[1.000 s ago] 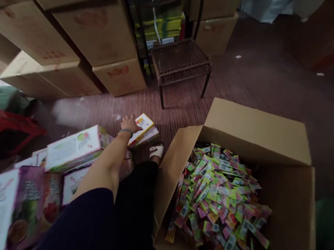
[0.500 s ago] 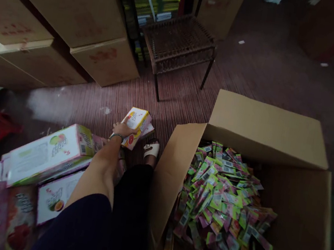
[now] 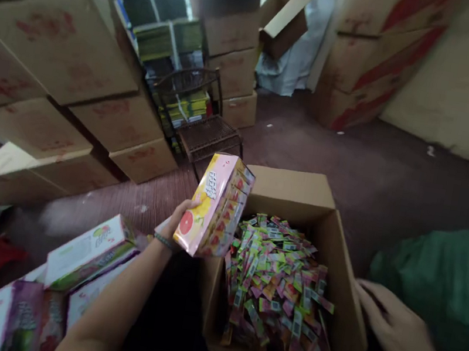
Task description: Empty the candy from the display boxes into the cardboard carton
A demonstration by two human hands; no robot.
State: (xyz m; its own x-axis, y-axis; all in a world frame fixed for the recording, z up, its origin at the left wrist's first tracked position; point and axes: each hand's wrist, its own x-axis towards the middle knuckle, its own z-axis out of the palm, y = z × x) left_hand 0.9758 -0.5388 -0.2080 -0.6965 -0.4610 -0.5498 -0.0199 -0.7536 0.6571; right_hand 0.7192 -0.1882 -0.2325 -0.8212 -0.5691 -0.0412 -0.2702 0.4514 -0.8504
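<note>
My left hand (image 3: 181, 218) grips a pink and yellow carton (image 3: 215, 204) with fruit pictures and holds it up in the air, just left of the open cardboard box (image 3: 295, 186). That box holds a heap of small green and pink sachets (image 3: 278, 280). My right hand (image 3: 396, 332) is at the lower right beside the box's right wall, fingers stretched out and blurred, holding nothing.
Several more printed cartons (image 3: 87, 250) lie on the floor at the lower left. Stacked brown shipping boxes (image 3: 68, 72) fill the left side and the back. A wire stool (image 3: 207, 135) stands behind the open box. A green bag (image 3: 444, 280) lies at the right.
My left hand has lifted the pink and yellow carton off the floor and brought it up beside the open box. My right hand has come into view. The view has tilted upward.
</note>
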